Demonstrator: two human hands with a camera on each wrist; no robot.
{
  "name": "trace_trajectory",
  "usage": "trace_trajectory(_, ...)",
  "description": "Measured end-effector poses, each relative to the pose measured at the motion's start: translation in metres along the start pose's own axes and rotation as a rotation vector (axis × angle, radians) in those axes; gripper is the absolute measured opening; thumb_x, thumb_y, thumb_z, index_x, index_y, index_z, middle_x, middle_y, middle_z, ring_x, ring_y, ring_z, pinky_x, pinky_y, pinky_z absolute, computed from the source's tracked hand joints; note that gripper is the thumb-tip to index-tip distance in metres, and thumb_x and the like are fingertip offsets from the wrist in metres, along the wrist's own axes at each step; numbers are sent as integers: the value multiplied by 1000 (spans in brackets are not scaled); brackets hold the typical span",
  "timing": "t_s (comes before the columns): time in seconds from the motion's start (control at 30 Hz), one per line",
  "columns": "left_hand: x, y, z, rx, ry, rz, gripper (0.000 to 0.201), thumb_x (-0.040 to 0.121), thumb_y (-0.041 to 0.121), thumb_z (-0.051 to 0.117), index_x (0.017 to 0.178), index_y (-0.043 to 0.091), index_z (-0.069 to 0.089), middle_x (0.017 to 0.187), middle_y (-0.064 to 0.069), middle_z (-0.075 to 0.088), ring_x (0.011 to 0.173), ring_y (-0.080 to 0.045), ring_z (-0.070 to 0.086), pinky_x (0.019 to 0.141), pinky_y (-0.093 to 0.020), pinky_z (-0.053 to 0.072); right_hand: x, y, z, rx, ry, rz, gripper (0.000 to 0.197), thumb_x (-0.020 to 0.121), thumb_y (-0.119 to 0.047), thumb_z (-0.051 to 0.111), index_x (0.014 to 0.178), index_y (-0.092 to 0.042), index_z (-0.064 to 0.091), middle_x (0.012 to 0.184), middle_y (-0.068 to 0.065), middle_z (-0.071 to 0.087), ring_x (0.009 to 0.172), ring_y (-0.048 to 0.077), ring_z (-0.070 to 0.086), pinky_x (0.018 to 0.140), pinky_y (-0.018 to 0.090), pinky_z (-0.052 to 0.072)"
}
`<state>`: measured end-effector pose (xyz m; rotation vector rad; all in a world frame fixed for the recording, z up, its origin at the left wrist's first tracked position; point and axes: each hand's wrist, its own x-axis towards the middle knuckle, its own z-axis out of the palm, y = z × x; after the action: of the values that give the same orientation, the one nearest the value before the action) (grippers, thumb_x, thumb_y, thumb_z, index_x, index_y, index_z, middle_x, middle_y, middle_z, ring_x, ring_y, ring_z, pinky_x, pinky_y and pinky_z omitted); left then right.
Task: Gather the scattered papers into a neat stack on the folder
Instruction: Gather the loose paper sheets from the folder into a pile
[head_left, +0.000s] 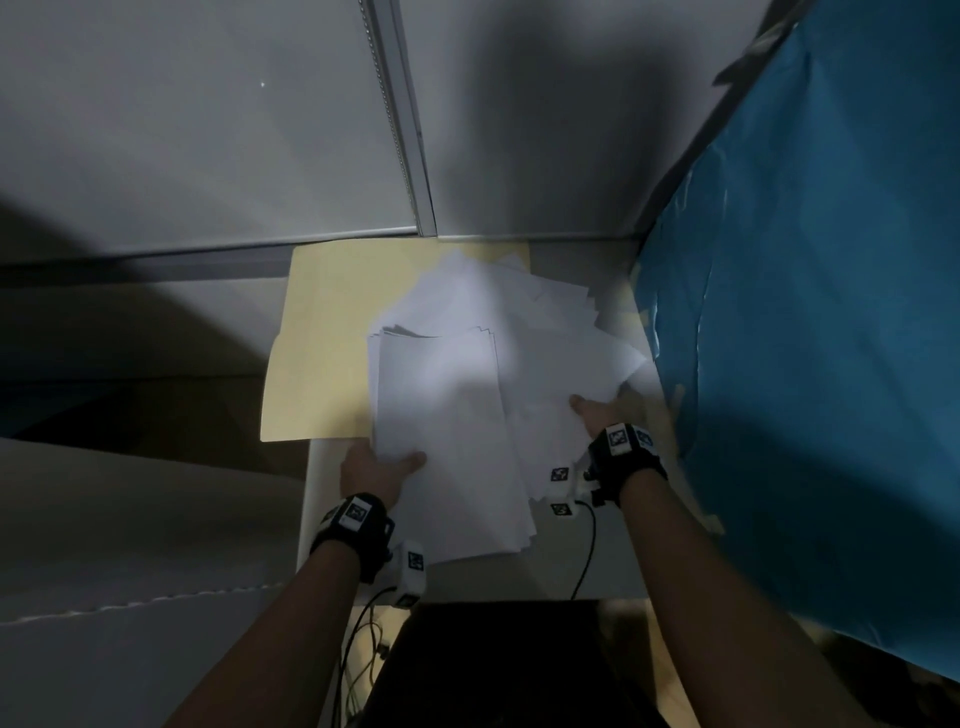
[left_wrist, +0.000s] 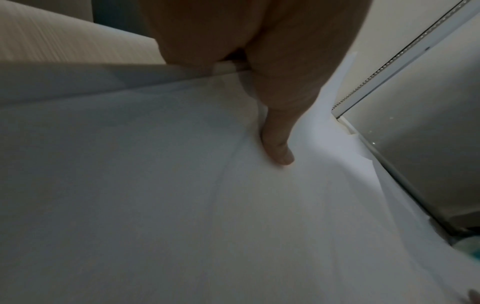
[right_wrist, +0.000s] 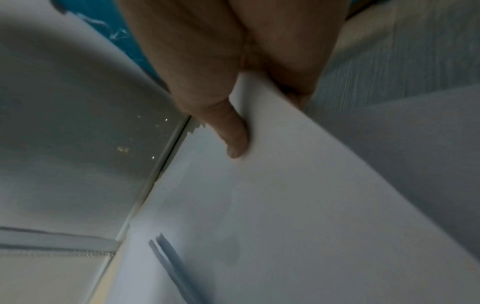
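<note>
Nearest the camera, two bare forearms reach forward, each with a black wrist strap carrying a small white marker block; thin cables (head_left: 584, 551) trail from the straps toward the person.

The left hand (head_left: 376, 470) grips the near left corner of a sheaf of white papers (head_left: 447, 415), thumb on top and fingers tucked out of sight beneath. The left wrist view shows that thumb (left_wrist: 278, 144) pressing down on the top sheet, so the hand is clamped on the sheaf.

The right hand (head_left: 605, 410) holds the right side of the papers a little farther out. In the right wrist view its thumb (right_wrist: 233, 133) lies on top of a sheet while the fingers curl under the edge, pinching it.

The sheaf between the hands is only roughly squared, with stepped edges showing at its far end and near right corner. Its near end hangs past the folder over the pale surface (head_left: 332, 467). More white sheets fan out loosely behind and to the right, their corners pointing in different directions.

Under them lies the cream folder (head_left: 322, 332), its left half bare, its far edge close against the wall base. To the right, a blue plastic sheet (head_left: 810, 312) rises just beside the outermost papers. Beyond everything stands a grey wall (head_left: 208, 130) with a vertical metal strip (head_left: 402, 130).
</note>
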<state>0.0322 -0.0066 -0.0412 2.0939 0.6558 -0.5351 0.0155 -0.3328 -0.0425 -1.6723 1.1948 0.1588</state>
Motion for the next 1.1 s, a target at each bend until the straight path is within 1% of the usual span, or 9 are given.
trace_trajectory(0.2,-7,-1,2,-74,24,52,48,71,27,101,104,0,78,92,-10,72,86,-30,73,74,-37,58,-32,-42,-24,200,69,-252,36,89,-23,76,121,-12,61,106,-3,68,90,16,66,52,-3,44)
trace_trajectory(0.3,-11,-3,3,-137,30,90,48,68,24,103,106,4,80,92,-8,76,87,-28,76,76,-35,60,-35,-44,-31,400,-40,-267,57,80,-20,86,127,-11,54,112,6,70,99,20,70,60,7,54)
trace_trajectory(0.4,-12,-6,6,-127,-8,147,56,64,23,104,112,12,80,99,-4,80,90,-26,77,78,-38,63,-29,-24,-16,116,-112,-221,50,77,-17,88,120,-14,63,101,-2,70,96,24,70,64,20,56)
trace_trajectory(0.5,-14,-8,9,-122,-46,183,62,63,21,104,119,16,77,106,-4,80,96,-28,78,80,-43,64,-30,-18,-7,15,0,-239,40,84,-14,80,119,0,68,111,14,72,104,34,70,81,31,52)
trace_trajectory(0.63,-11,-14,11,-128,-70,230,77,57,34,100,127,21,71,116,-4,77,102,-30,76,87,-55,65,-45,-41,-36,-274,181,-388,30,98,-29,59,122,-13,66,113,10,72,104,31,68,90,33,50)
trace_trajectory(0.7,-13,-13,11,-121,-64,255,89,61,29,102,140,25,61,129,-4,72,114,-32,71,95,-55,61,-54,-53,-55,-327,268,-549,25,101,-30,52,114,-13,66,100,20,73,88,39,68,81,42,57)
trace_trajectory(0.87,-20,-8,5,-182,-109,390,134,66,16,102,164,58,20,167,11,42,145,-27,49,113,-51,49,-74,-76,-96,-412,405,-727,13,96,-13,54,95,-5,64,72,28,61,64,43,59,57,33,35)
trace_trajectory(0.97,-26,-1,1,-169,-134,463,126,71,7,97,163,57,26,161,34,37,147,-7,41,117,-35,40,-94,-88,-109,-307,457,-867,18,85,-2,51,95,-4,65,66,19,59,57,34,55,54,30,39)
trace_trajectory(1.1,-23,-2,4,-120,-160,530,99,79,8,91,156,52,47,158,26,51,145,-6,50,118,-35,45,-124,-107,-117,-37,587,-1056,11,85,14,53,86,9,62,68,12,53,62,17,44,63,21,37)
